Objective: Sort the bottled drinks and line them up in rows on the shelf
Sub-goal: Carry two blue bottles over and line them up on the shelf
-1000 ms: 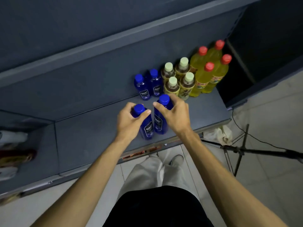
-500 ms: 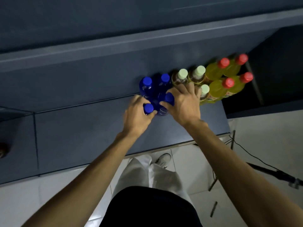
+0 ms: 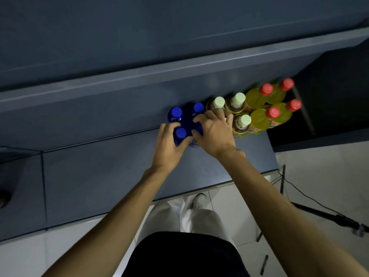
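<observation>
Left hand (image 3: 169, 144) is gripping front blue bottle (image 3: 181, 133), upright, touching back blue pair; right hand (image 3: 214, 130) is clamping its neighbour.

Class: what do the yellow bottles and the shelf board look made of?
Yellow bottles: likely clear glossy plastic; the drink's colour shows through, red caps matte. Shelf board: probably painted metal, smooth grey-blue with a soft sheen; laminate possible.

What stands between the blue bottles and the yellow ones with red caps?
The head view shows tea bottles with pale green caps between the blue bottles and the yellow bottles. The right hand covers part of them.
</observation>
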Demonstrator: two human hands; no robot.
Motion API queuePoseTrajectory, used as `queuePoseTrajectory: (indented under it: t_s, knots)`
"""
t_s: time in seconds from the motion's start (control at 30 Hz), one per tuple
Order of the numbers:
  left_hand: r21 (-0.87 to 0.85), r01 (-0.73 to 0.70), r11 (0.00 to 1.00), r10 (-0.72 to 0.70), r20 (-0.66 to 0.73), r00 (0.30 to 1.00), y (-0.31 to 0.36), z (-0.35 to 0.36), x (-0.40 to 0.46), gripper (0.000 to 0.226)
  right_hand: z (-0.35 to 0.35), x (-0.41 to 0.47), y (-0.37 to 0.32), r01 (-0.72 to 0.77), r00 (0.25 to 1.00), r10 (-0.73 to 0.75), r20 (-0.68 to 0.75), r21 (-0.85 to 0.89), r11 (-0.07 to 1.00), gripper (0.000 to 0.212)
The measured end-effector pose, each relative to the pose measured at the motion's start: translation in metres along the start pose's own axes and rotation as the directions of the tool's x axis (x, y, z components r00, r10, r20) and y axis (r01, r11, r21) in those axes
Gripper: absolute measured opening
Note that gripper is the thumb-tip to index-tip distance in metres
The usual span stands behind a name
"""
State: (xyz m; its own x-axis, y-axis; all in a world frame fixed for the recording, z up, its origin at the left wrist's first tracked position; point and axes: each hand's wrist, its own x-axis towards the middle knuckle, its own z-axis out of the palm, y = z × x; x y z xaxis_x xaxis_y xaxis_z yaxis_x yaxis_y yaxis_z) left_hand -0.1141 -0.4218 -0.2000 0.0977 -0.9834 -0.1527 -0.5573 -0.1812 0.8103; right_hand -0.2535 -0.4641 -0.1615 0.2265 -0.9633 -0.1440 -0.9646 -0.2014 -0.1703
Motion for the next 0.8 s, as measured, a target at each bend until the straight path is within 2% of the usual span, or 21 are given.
queuePoseTrajectory:
  t_s: [0.1,0.13,0.2,0.23,0.27,0.37,0.5,0.63,0.8]
  knots:
    - [-0.075,-0.006,0.997,0.006,0.007,1.000,-0.002,-0.018,-0.024,0.044,-0.017,-0.009,-0.004,0.029,0.985,0.032,-0.169,0.343,0.939,0.028]
    - [-0.087,0.033,0.996,-0.035,-0.012,0.999,-0.002,-0.026,-0.034,0.040,-0.021,-0.012,-0.008,0.043,0.989,0.035,-0.145,0.500,0.865,0.024]
    - [-0.170,0.114,0.979,-0.126,-0.063,0.990,-0.003,-0.045,-0.056,0.032,-0.028,-0.019,-0.022,-0.029,0.999,0.035,0.009,0.787,0.616,0.014]
    - [-0.227,0.128,0.965,-0.152,-0.090,0.984,-0.003,-0.056,-0.066,0.028,-0.030,-0.022,-0.030,-0.098,0.995,0.023,0.099,0.866,0.491,0.011]
    - [-0.274,0.136,0.952,-0.171,-0.108,0.979,-0.002,-0.067,-0.077,0.024,-0.030,-0.025,-0.037,-0.159,0.985,0.004,0.173,0.898,0.410,0.010]
    - [-0.306,0.133,0.943,-0.181,-0.137,0.974,0.001,-0.102,-0.107,0.021,-0.024,-0.038,-0.059,-0.221,0.955,-0.107,0.277,0.905,0.364,0.010]
    - [-0.296,0.160,0.942,-0.233,-0.230,0.945,0.001,-0.139,-0.159,0.026,-0.025,-0.066,-0.101,-0.187,0.921,-0.261,0.289,0.916,0.354,0.012]
    - [-0.298,0.169,0.939,-0.281,-0.388,0.878,-0.006,-0.178,-0.213,0.029,-0.032,-0.095,-0.160,-0.106,0.863,-0.430,0.265,0.927,0.359,0.016]
    - [-0.352,0.172,0.920,-0.346,-0.525,0.777,-0.031,-0.229,-0.279,0.026,-0.038,-0.124,-0.248,0.001,0.738,-0.628,0.246,0.930,0.366,0.015]
